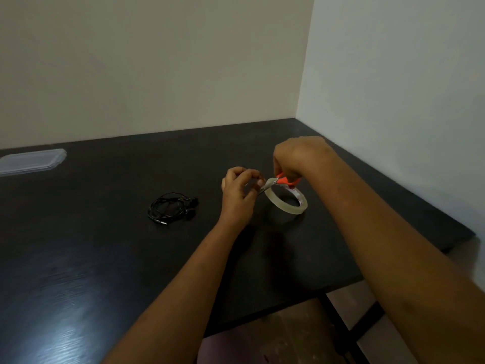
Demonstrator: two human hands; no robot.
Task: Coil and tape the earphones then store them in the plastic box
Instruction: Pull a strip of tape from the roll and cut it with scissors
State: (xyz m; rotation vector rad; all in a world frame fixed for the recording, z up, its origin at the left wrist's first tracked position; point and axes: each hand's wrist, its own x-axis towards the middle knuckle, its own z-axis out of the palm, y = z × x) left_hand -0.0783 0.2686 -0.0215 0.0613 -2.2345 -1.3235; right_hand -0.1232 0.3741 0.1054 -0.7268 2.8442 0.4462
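Black earphones (172, 208) lie in a loose coil on the dark table, left of both hands. A roll of clear tape (287, 199) rests on the table under my right hand. My right hand (299, 156) grips orange-handled scissors (284, 181), whose blades point left toward my left hand. My left hand (240, 187) has its fingers pinched together just left of the blades, apparently on a strip of clear tape that is too faint to see clearly. The clear plastic box (32, 161) sits at the far left, by the wall.
The dark table (105, 258) fills a corner, with walls behind and to the right. Its front edge runs diagonally at lower right, with floor and a black table leg (349, 324) below.
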